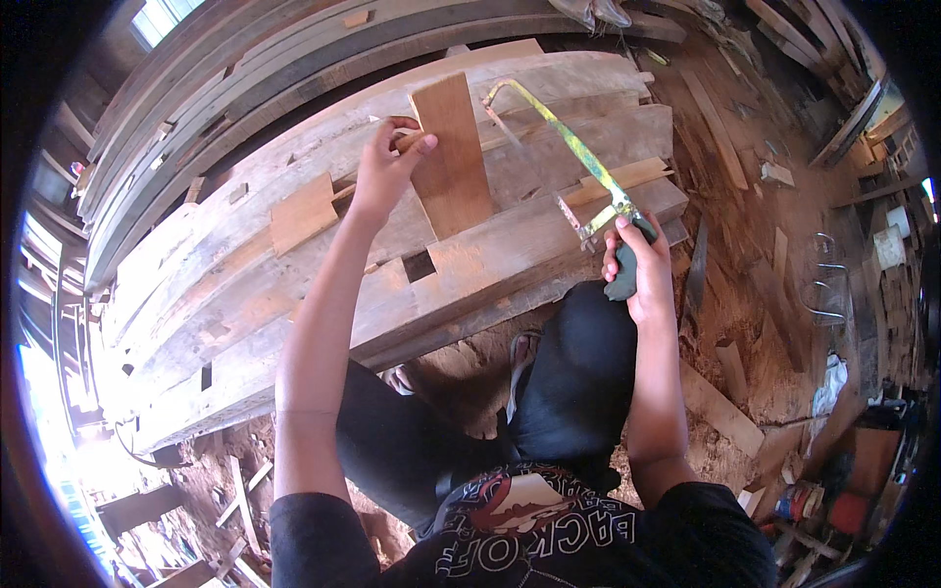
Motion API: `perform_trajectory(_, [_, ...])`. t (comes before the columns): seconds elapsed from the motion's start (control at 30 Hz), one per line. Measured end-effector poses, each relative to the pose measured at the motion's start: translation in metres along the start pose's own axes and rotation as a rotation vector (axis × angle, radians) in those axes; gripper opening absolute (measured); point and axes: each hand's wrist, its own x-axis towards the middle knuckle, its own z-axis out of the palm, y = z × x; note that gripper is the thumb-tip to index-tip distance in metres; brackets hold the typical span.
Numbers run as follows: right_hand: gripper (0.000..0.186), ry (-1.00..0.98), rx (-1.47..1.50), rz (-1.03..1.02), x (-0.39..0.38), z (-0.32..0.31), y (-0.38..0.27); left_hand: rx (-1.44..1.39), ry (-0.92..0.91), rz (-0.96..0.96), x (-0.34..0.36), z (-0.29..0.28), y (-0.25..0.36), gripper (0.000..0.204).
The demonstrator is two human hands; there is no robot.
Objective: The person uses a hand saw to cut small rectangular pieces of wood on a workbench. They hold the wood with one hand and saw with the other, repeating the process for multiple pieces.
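Observation:
A flat brown wooden board point(453, 162) stands tilted on a long, thick timber beam point(470, 265) in front of me. My left hand point(390, 169) is closed at the board's left edge, its thumb lying over the near face. In my right hand point(643, 263) is a hacksaw point(578, 149) with a yellow-green frame and a dark green grip. The saw is raised to the right of the board, apart from it, and its thin blade is blurred. A rectangular notch point(420, 266) is cut into the beam near the board's foot.
Between the long timbers lies a short wood offcut point(303, 212). Further planks point(245, 69) are stacked beyond. Sawdust and scraps cover the floor at the right, with a loose plank point(714, 127) there. My bent knees point(588, 338) are close to the beam's near side.

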Motion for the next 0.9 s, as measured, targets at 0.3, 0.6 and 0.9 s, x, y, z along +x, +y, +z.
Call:
perform_trajectory(0.3, [0.034, 0.011, 0.253, 0.261, 0.055, -0.069, 0.04, -0.581, -0.065, -0.271, -0.005, -0.018, 0.03, 0.028])
perform_trajectory(0.6, [0.036, 0.172, 0.274, 0.325, 0.073, -0.108, 0.095, -0.462, -0.076, -0.226, -0.006, -0.016, 0.029, 0.03])
perform_trajectory(0.9, [0.034, 0.183, 0.183, 0.397, 0.073, -0.117, 0.106, -0.365, -0.106, -0.028, -0.01, -0.017, 0.033, 0.026])
